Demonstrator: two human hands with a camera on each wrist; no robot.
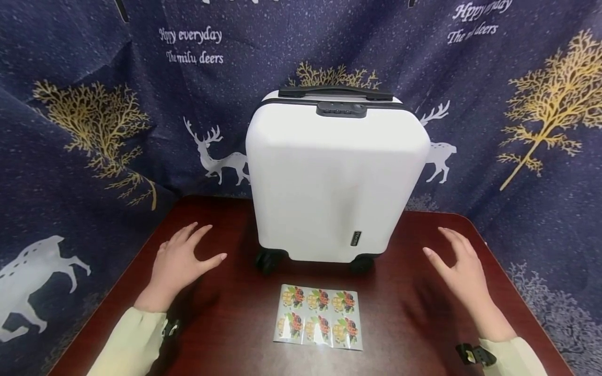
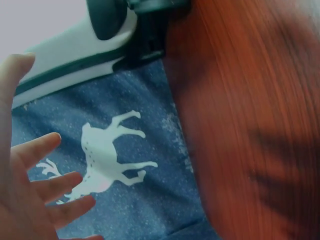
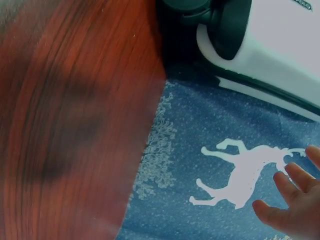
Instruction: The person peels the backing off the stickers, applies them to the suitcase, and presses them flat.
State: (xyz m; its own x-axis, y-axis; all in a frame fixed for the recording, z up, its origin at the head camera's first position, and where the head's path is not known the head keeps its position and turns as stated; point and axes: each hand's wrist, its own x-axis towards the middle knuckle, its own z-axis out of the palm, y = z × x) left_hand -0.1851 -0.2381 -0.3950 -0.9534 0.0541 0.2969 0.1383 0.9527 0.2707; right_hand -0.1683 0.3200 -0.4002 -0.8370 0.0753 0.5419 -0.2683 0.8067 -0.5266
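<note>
A white suitcase (image 1: 324,183) with a black top handle and a black combination lock stands upright on the table. In front of it lies a sheet of stickers (image 1: 318,317) printed with colourful fruit designs. My left hand (image 1: 181,261) hovers left of the suitcase, fingers spread and touching nothing. On the other side, my right hand (image 1: 458,269) is also raised above the table with its fingers apart, holding nothing. Both wrist views show the lower corner of the suitcase (image 2: 75,47) and a black wheel (image 3: 187,7) near the hands.
The dark red wooden table (image 1: 226,324) has rounded back corners. Behind and beside it hangs a navy cloth (image 1: 197,94) printed with white deer, golden trees and lettering, close to the suitcase's back.
</note>
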